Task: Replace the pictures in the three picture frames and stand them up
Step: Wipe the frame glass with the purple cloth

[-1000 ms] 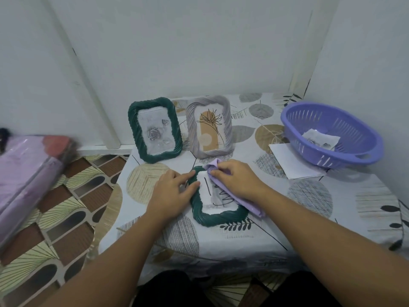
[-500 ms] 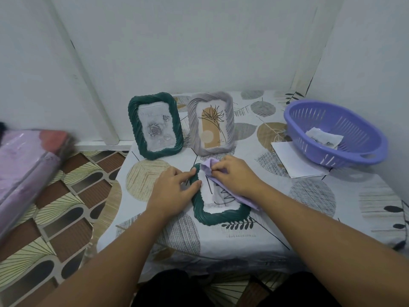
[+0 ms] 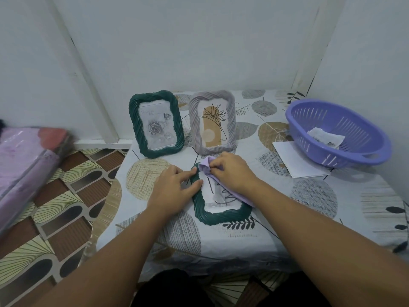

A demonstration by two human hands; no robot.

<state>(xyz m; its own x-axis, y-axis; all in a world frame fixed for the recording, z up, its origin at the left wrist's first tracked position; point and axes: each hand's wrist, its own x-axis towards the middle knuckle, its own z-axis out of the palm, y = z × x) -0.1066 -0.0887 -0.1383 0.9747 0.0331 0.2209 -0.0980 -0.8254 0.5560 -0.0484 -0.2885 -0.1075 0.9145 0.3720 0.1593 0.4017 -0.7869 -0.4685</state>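
Two frames already stand at the back of the worktop (image 3: 332, 196), a green frame (image 3: 156, 124) and a grey frame (image 3: 212, 121) beside it; the third frame (image 3: 218, 214) lies flat near the front edge. The left hand (image 3: 174, 191) rests with straight fingers on its left rim, steadying it. The right hand (image 3: 232, 172) pinches a lilac cloth (image 3: 204, 166) against the glass. This looks like wiping before the last step; next, the cloth must go aside and the frame be stood upright.
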